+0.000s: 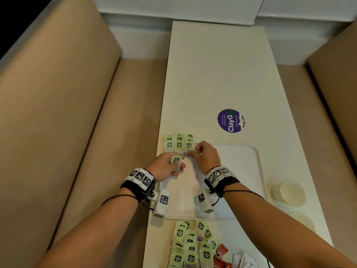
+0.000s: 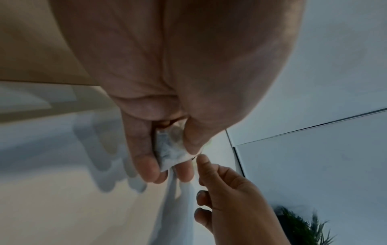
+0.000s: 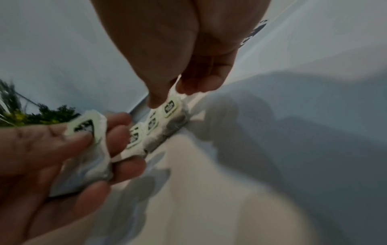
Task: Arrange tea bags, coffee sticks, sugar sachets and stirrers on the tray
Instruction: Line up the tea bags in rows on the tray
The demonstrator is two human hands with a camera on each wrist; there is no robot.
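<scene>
A white tray [image 1: 249, 149] lies on the narrow white table. Several green-labelled tea bags [image 1: 179, 143] stand in neat rows at the tray's far left corner. My left hand [image 1: 176, 168] hovers just in front of them, its thumb and fingers curled round one tea bag [image 1: 175, 161]; that held tea bag [image 2: 170, 150] also shows in the left wrist view. My right hand [image 1: 191, 152] reaches to the right end of the row. In the right wrist view its thumb and a finger pinch the end tea bag [image 3: 172, 106] of the row.
A loose pile of tea bags [image 1: 191, 246] lies at the near table edge, with red sachets [image 1: 220, 255] and white sachets [image 1: 244, 258] beside it. Two clear cups [image 1: 292, 192] stand right of the tray. A purple sticker [image 1: 230, 120] lies beyond. Beige benches flank the table.
</scene>
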